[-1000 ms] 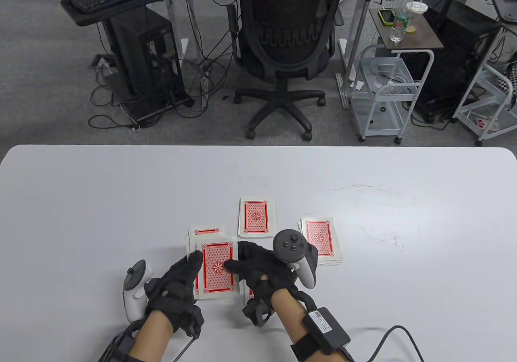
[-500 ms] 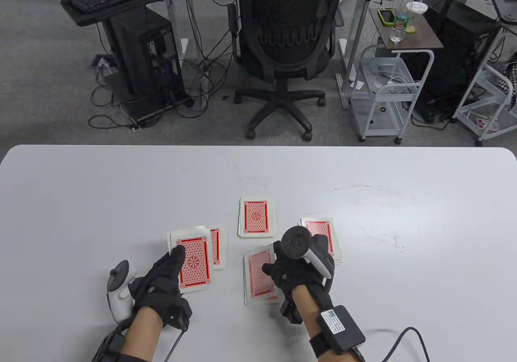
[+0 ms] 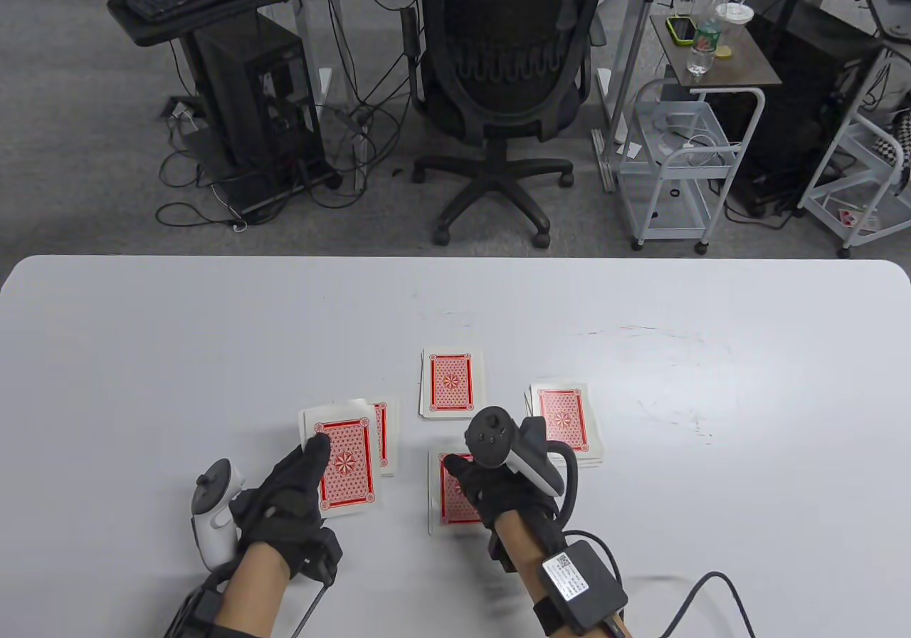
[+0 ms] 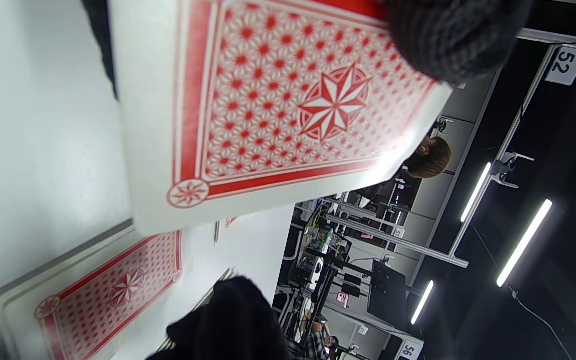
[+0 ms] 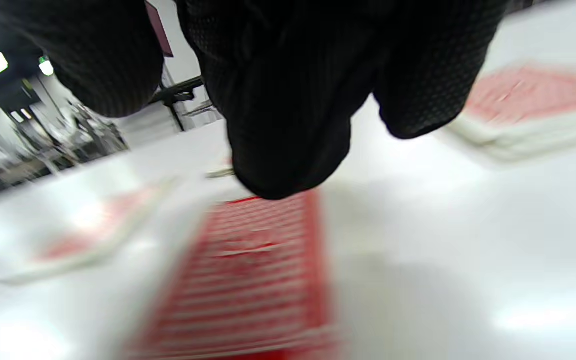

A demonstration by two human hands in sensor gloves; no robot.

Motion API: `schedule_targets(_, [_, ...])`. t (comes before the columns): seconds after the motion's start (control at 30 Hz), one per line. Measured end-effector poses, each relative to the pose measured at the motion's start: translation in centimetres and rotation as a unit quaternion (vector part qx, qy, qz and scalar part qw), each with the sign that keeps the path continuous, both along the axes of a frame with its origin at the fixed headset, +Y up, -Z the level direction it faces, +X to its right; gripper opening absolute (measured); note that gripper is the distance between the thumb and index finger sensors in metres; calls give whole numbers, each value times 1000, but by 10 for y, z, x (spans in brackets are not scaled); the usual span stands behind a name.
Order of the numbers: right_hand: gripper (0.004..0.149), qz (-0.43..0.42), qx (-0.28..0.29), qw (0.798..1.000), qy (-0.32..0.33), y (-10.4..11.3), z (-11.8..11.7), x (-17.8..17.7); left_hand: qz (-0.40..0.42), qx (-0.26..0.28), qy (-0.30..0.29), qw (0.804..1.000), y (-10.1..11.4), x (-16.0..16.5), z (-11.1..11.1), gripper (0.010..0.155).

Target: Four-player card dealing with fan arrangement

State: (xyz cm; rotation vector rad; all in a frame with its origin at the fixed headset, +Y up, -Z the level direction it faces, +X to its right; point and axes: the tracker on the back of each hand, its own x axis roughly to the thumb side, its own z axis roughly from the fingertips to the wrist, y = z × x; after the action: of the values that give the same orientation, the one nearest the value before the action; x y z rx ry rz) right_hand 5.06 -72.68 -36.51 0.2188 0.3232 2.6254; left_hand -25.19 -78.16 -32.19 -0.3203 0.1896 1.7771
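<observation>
My left hand (image 3: 313,463) grips the red-backed deck (image 3: 344,463), thumb on its left edge, just above the table; the deck fills the left wrist view (image 4: 288,100). Four face-down piles lie on the white table (image 3: 178,353): a left pile (image 3: 384,433) partly under the deck, a far pile (image 3: 451,382), a right pile (image 3: 564,421) and a near pile (image 3: 452,499). My right hand (image 3: 473,481) rests its fingers on the near pile's top card, which lies flat. The right wrist view shows the fingertips (image 5: 278,150) over that blurred card (image 5: 263,280).
The left pile also shows under the deck in the left wrist view (image 4: 108,295). The right pile (image 5: 528,110) is beside my right hand. A cable (image 3: 704,588) trails from the right wrist across the table's near edge. An office chair (image 3: 505,97) stands beyond the far edge.
My right hand took a card off the deck, carried it right and laid it flat on the near pile. My left hand drew the deck left and slightly nearer, uncovering the near pile.
</observation>
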Motion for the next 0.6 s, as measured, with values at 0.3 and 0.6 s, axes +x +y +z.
schedule_targets(0.3, [70,-241,5,969,46,-4,11,-26,-8,16,-43,999,5,26,5,47])
schedule_targets(0.6, [53,-270,4,962,27,-5,8,-22,3,7,-49,999,2,26,4,48])
